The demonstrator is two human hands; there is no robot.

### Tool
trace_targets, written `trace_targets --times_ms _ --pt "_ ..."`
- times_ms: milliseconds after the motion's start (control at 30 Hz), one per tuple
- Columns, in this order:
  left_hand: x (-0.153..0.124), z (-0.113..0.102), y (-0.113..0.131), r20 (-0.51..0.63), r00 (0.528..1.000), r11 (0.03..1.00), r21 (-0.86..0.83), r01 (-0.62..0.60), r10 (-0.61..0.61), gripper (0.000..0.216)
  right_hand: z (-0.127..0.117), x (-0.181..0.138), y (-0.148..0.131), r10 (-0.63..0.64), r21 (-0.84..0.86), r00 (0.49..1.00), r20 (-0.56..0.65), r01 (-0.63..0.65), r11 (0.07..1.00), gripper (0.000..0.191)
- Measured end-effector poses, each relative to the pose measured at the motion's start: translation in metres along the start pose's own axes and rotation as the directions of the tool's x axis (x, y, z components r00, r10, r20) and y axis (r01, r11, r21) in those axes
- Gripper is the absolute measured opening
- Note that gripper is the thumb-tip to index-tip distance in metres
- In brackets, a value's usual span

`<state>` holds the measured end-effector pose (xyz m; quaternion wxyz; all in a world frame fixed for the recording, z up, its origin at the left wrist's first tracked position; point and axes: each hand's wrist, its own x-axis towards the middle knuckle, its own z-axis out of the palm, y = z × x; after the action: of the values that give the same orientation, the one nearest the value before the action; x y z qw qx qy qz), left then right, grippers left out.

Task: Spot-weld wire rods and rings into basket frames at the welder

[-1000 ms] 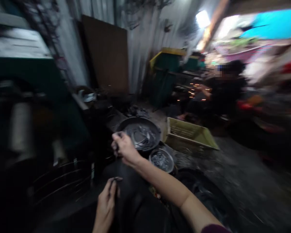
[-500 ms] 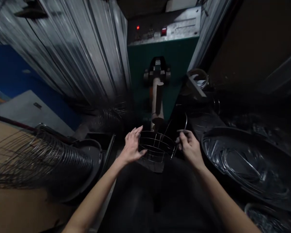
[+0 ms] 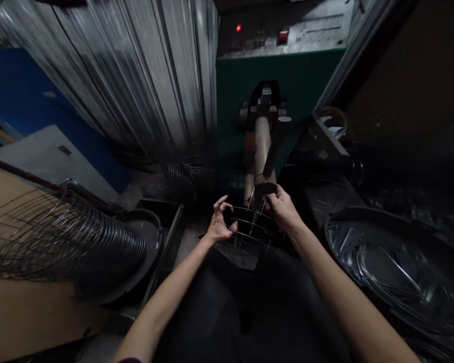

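"So, what are the hands doing mid-view?"

"The left hand (image 3: 224, 222) is curving about the wire rack (image 3: 252, 223), thumb and fingers apart. The right hand (image 3: 275, 196) is holding its fingertips close at the right side; whether they're clamping a wire, I can't tell."

"And its handling?"

"Probably light and springy, easily bent. I'd be gripping the outer hoops, minding wire ends."

"Any room?"

"Some is showing left of the left wrist. The stacked rings (image 3: 117, 237) are filling centre left, the basin (image 3: 384, 269) lower right. Ahead, a metal cylinder (image 3: 263, 143) is crowding the rack; beyond, the green machine (image 3: 231, 121) is blocking upper centre."
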<state>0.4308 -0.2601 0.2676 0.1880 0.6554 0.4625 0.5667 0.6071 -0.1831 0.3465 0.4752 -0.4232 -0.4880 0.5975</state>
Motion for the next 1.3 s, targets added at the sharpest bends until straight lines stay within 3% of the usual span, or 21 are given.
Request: trace_targets --times_ms 300,467,767,1300 --pt "0.006 0.001 0.005 0.018 1.000 1.000 -0.019 0.000 0.001 0.083 -0.002 0.002 0.003 -0.020 -0.004 0.999 -0.042 0.020 1.000 0.046" --pt "0.016 0.006 0.009 0.045 0.999 1.000 0.003 -0.009 0.009 0.086 -0.011 0.005 0.002 0.036 0.040 0.993 -0.112 -0.032 0.999 0.041" --pt "0.022 0.003 0.008 0.089 0.995 0.998 0.043 -0.048 0.044 0.087 -0.013 0.007 0.012 0.075 0.085 0.988 -0.132 -0.064 0.994 0.039" --pt "0.013 -0.008 -0.001 0.025 0.998 0.997 -0.052 0.057 -0.056 0.083 0.000 0.012 0.011 0.020 0.140 1.000 0.019 -0.022 0.990 0.051"
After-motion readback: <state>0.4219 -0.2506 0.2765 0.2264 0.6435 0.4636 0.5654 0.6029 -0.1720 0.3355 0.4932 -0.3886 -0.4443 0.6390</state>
